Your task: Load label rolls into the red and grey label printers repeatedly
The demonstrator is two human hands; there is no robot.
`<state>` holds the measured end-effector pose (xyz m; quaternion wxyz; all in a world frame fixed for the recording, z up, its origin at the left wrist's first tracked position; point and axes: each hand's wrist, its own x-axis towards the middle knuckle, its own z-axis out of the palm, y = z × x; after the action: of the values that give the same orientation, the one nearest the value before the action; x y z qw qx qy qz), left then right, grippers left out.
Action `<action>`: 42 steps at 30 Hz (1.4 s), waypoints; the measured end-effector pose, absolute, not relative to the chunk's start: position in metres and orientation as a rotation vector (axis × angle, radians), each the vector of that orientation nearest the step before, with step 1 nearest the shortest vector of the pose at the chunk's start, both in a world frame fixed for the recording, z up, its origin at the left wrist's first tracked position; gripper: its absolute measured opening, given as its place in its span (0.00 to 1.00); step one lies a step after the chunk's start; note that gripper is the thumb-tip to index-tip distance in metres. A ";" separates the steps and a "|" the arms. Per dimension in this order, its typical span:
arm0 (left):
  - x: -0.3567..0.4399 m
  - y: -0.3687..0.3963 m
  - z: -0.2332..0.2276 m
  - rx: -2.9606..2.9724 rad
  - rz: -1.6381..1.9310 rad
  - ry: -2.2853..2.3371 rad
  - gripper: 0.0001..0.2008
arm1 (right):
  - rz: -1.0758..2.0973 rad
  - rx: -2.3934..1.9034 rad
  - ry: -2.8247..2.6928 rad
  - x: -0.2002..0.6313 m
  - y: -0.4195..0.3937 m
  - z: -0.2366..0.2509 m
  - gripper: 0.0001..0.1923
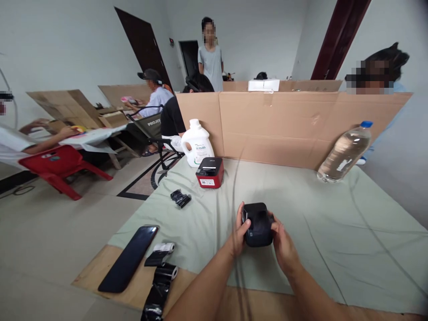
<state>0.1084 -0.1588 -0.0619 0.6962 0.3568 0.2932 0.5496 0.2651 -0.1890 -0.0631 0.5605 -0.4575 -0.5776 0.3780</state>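
Both hands clasp black box: left hand, right hand, apparently lifted.

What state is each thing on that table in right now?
black box: held between left hand and right hand.
red printer: lid shut, standing on the cloth.
water bottle: capped, leaning on the cardboard wall.
white jug: upright, capped.
phone: screen dark, lying flat.
ribbon roll: partly unrolled.
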 end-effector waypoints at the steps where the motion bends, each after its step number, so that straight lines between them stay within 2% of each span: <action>1: 0.108 -0.159 -0.061 0.797 1.220 0.648 0.43 | 0.949 -1.078 -1.339 0.268 -0.185 -0.062 0.27; 4: 0.108 -0.160 -0.059 0.797 1.205 0.645 0.50 | 1.054 -1.106 -1.363 0.273 -0.179 -0.063 0.24; 8: 0.108 -0.159 -0.059 0.786 1.173 0.635 0.57 | 0.918 -1.095 -1.463 0.272 -0.181 -0.074 0.13; 10: 0.109 -0.158 -0.060 0.780 1.171 0.627 0.56 | 0.899 -1.069 -1.415 0.269 -0.185 -0.078 0.21; 12: 0.110 -0.159 -0.062 0.775 1.146 0.617 0.55 | 0.991 -1.041 -1.339 0.265 -0.188 -0.079 0.34; 14: 0.110 -0.160 -0.064 0.781 1.092 0.590 0.55 | 1.101 -1.020 -1.265 0.262 -0.191 -0.075 0.42; 18: 0.112 -0.164 -0.064 0.860 1.032 0.566 0.56 | 1.226 -1.012 -1.156 0.259 -0.195 -0.068 0.45; 22: 0.113 -0.167 -0.062 1.001 1.037 0.596 0.58 | 1.271 -1.033 -1.054 0.262 -0.194 -0.069 0.40; 24: 0.114 -0.167 -0.063 1.025 1.035 0.607 0.57 | 1.260 -1.064 -1.021 0.264 -0.192 -0.071 0.37; 29: 0.116 -0.164 -0.072 0.807 1.052 0.546 0.42 | 1.237 -1.104 -0.968 0.264 -0.191 -0.070 0.36; 32: 0.114 -0.161 -0.075 0.801 1.055 0.590 0.38 | 1.234 -1.110 -0.966 0.262 -0.193 -0.068 0.36; 38: 0.105 -0.157 -0.070 0.820 0.943 0.722 0.37 | 1.230 -1.120 -1.053 0.263 -0.193 -0.068 0.37; 42: 0.102 -0.154 -0.067 0.812 0.919 0.721 0.37 | 1.248 -1.059 -1.164 0.266 -0.192 -0.066 0.45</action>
<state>0.1019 -0.1542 -0.0668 0.7577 0.3724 0.3308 0.4216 0.2658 -0.1924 -0.0658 0.5366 -0.4449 -0.4890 0.5244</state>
